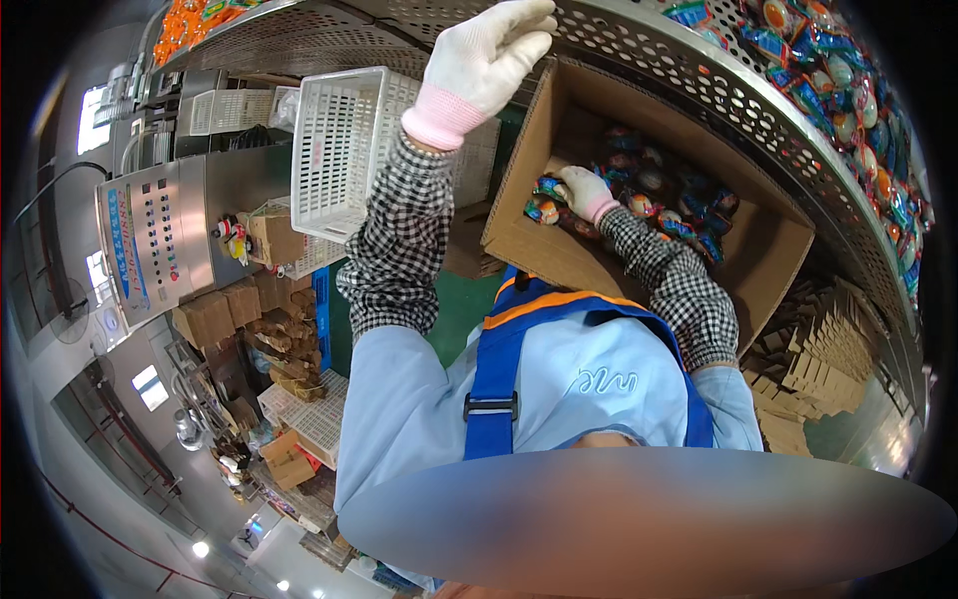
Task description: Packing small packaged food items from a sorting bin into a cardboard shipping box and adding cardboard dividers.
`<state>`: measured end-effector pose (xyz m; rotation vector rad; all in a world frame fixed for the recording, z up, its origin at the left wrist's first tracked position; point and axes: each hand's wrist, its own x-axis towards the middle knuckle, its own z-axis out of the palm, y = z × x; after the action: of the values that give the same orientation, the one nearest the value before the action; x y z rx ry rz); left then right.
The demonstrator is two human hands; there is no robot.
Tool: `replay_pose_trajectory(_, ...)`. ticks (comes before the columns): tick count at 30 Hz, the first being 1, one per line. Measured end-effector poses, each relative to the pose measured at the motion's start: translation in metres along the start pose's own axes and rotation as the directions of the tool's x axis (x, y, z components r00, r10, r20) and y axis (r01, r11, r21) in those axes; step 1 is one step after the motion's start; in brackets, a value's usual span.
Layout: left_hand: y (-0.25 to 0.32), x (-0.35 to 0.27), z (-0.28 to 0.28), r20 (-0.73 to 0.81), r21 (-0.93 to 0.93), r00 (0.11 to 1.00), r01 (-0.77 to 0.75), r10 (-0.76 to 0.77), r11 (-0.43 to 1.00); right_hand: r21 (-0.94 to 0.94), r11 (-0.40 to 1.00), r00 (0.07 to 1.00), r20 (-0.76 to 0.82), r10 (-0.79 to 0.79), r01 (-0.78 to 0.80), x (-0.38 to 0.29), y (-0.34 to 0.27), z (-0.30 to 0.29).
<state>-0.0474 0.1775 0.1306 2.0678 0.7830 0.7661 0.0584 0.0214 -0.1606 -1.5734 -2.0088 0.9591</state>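
My left hand point(486, 64), in a white knitted glove with a pink cuff, is raised near the rim of a perforated metal tray point(673, 67). Its thumb stands apart from the fingers, and nothing shows between them. Inside an open cardboard box point(775, 217), my right hand point(586, 191) wears a similar glove. The fingers of that hand touch a small blue-wrapped packet point(550, 186) near the box's left wall; whether they grip it is unclear. Several round packets in clear, blue and orange wrapping point(673, 223) lie on the box bottom. More such packets point(861, 105) are heaped on the tray.
A white slotted plastic crate point(337, 150) stands left of the box. Cardboard dividers point(823, 352) are stacked at the right. Orange packets point(198, 26) lie at the top left. Beyond the crate is a metal control cabinet point(161, 232) with buttons and writing.
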Motion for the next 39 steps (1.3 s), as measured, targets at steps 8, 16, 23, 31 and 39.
replay_pose_trajectory(8,-0.01,0.006,0.024,-0.269,0.304,0.902,-0.254,0.338,0.918,-0.186,0.964,0.957,0.185,0.222,-0.188,0.024,-0.014,0.012)
replay_pose_trajectory(16,-0.011,0.018,0.006,-0.353,0.203,0.876,-0.271,0.328,0.941,-0.308,0.951,0.999,0.013,0.032,-0.026,0.009,-0.022,0.005)
replay_pose_trajectory(23,-0.014,0.045,-0.057,-0.483,0.262,0.847,-0.101,0.221,0.96,0.137,0.99,0.997,0.057,-0.044,0.036,0.023,-0.082,-0.111)
replay_pose_trajectory(31,-0.075,0.171,-0.017,0.557,0.683,0.799,-0.286,-0.227,0.672,-0.815,0.571,0.98,0.023,0.198,-0.096,0.148,-0.109,-0.38)
replay_pose_trajectory(39,-0.068,0.213,-0.014,0.434,0.854,0.663,-0.087,-0.61,0.512,-0.294,0.868,0.913,-0.055,0.404,-0.401,0.168,-0.05,-0.398)
